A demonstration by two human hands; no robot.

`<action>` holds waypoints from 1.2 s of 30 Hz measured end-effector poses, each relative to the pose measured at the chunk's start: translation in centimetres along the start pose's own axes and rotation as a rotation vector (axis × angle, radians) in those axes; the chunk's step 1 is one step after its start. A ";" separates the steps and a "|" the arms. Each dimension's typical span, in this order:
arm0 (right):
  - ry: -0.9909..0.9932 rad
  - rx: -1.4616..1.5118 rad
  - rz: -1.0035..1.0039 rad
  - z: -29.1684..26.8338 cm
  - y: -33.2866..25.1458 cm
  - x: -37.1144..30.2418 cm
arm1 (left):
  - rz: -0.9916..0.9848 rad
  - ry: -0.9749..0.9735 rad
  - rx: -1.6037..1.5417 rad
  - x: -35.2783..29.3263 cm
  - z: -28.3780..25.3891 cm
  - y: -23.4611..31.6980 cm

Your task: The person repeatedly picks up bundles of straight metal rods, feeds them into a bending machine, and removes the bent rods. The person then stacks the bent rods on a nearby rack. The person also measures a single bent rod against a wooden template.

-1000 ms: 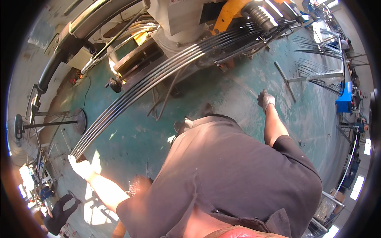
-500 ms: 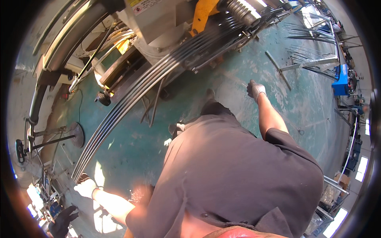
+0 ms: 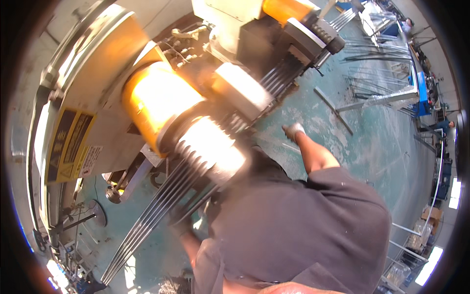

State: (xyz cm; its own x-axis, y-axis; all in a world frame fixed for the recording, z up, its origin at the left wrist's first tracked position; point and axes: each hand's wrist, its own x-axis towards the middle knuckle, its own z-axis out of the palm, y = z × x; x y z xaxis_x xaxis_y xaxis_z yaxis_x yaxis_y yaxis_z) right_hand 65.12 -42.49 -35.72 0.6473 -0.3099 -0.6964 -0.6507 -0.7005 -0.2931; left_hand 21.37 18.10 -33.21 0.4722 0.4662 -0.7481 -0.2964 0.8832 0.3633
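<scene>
Metal rods [image 3: 152, 219] jut past the lower edge of a machine [image 3: 108, 117]. The blurred left hand [image 3: 180, 223] is near them, the gloved right hand [image 3: 294, 131] above green floor [image 3: 364, 159]; whether either grips, I cannot tell.

By one head-worn fisheye camera, the scene is looked down on steeply; the wearer's dark shirt [image 3: 298, 225] is taken in from very near, the green floor [image 3: 369, 147] from farther off, its right edge curved.
</scene>
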 end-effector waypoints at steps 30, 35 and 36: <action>-0.012 0.571 -0.367 -8.8 -3.1 -16.6 | -0.005 -0.124 -0.125 -0.6 8.8 -8.4; -0.316 0.906 -0.610 -8.5 -7.8 -12.7 | 0.283 -0.020 0.013 -10.5 13.3 -8.8; -0.410 0.994 -0.612 -8.4 -8.5 -12.2 | 0.331 0.005 0.034 -12.7 14.3 -9.1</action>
State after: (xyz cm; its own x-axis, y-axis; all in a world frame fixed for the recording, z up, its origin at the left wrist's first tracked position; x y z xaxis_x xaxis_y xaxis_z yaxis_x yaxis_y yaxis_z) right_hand 66.09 -38.10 -19.26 0.8952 0.2463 -0.3713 -0.4200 0.1881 -0.8878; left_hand 29.99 4.84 -19.10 0.3509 0.7281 -0.5888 -0.4055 0.6849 0.6053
